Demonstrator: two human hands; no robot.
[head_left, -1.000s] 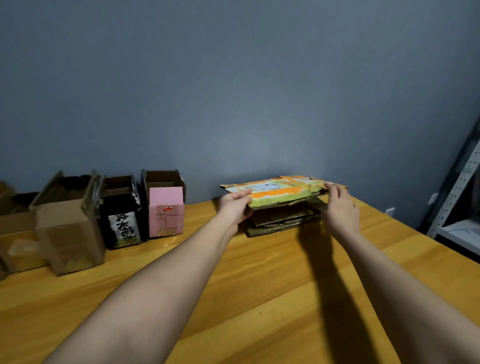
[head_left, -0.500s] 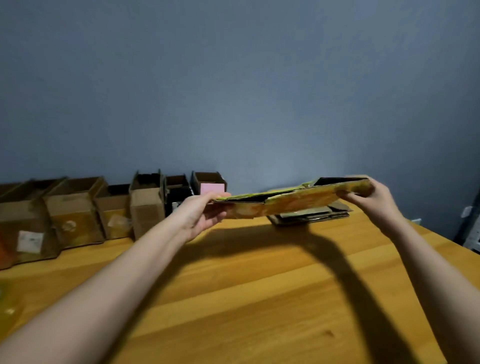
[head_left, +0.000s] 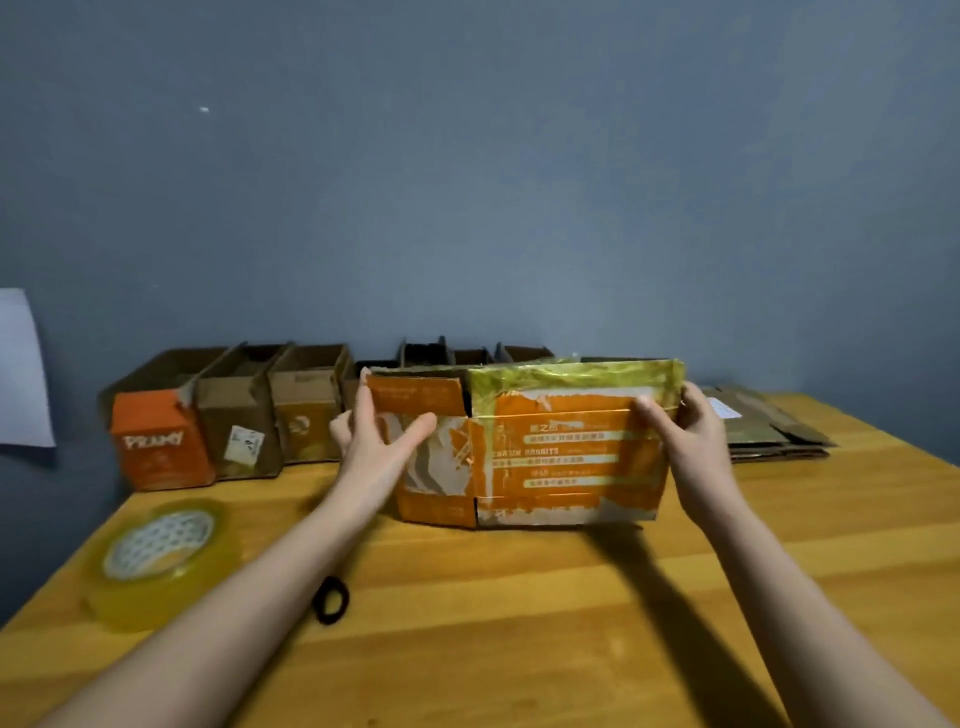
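The orange box (head_left: 550, 452) stands upright mid-frame by the desk (head_left: 519, 623), the right hand (head_left: 696, 441) gripping its right end with curled fingers, the left hand (head_left: 374, 452) pressing straight, spread fingers against its left end.

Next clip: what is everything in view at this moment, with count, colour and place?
carton: one, orange and yellow, flattened, upright over the table's middle
open boxes: a row, at least four, one orange, others brown or dark, back left along the wall; some hidden behind the carton
tape roll: one, clear yellowish, front left
loop: one, black, beside the left forearm
cardboard stack: one flat pile, brown, back right
paper sheet: one, white, on the wall, left
table: one, yellow wood
wall: grey-blue
left hand: straight fingers against the carton's left end
right hand: grips the carton's right end
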